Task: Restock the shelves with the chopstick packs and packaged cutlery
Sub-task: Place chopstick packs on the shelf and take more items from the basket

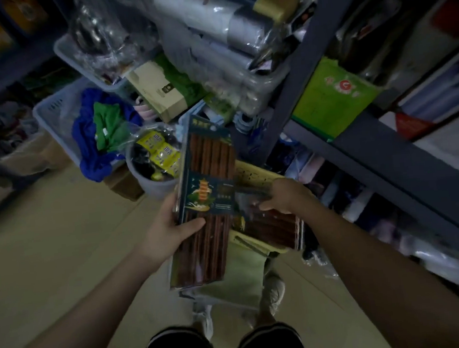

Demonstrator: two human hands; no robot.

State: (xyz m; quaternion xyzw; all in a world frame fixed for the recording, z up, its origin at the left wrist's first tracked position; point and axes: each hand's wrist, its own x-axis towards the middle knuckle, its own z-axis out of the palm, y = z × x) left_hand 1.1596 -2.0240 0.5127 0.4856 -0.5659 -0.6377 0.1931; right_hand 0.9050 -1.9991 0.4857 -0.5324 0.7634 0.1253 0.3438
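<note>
— What's the left hand got?
— A long clear pack of dark brown wooden chopsticks with a navy printed band, thumb curled over its front, held above the floor.
— And the right hand?
— Fingers curled on a second brown chopstick pack lying in the pale yellow plastic basket beside the dark metal shelf.

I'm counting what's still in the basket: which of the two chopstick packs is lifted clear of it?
The pack in the left hand, held lengthwise away from the person. The other pack, under the right hand, still lies crosswise on the yellow basket.
</note>
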